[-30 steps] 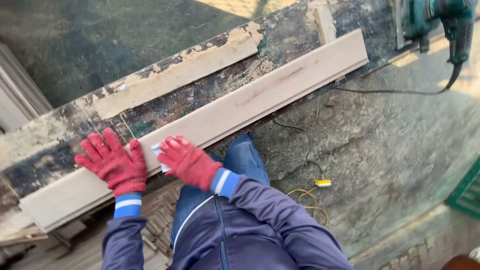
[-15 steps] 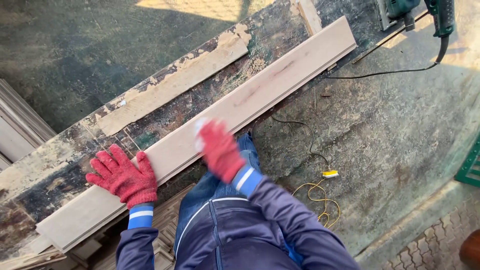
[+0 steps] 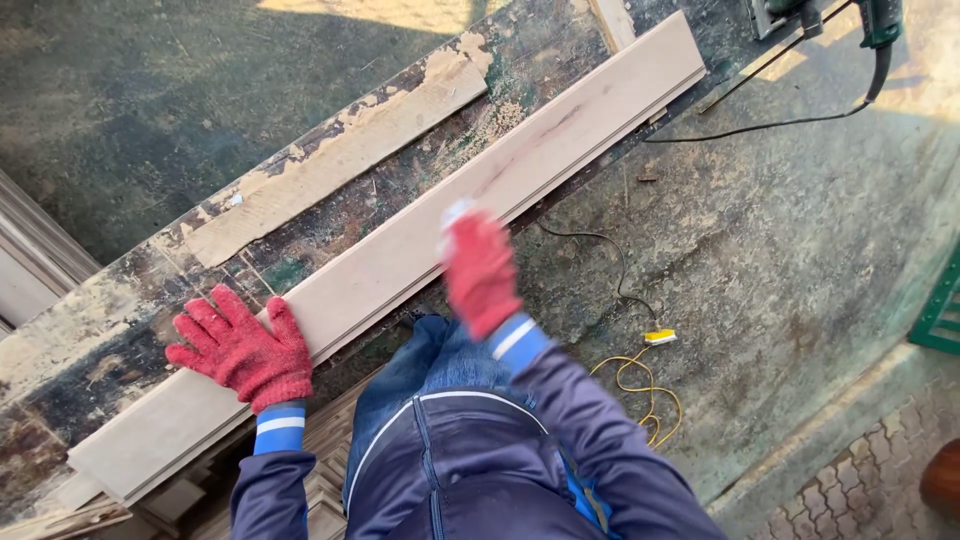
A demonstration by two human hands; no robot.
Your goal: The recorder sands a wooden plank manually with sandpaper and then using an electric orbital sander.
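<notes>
Red knit gloves, navy jacket sleeves.

Your table (image 3: pixel 420 170) is a long, dark, worn slab running diagonally from lower left to upper right, paint flaking and sawdust scattered on top. A pale long board (image 3: pixel 420 235) lies flat along its near edge. A narrower peeling strip (image 3: pixel 340 160) lies farther back, parallel to it. Beyond your knees, the concrete floor (image 3: pixel 780 250) carries a black cable (image 3: pixel 760 125) and a yellow cord (image 3: pixel 640 385).

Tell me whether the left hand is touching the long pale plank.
Touching: the head view shows the left hand pressed flat on the long pale plank, fingers spread.
</notes>
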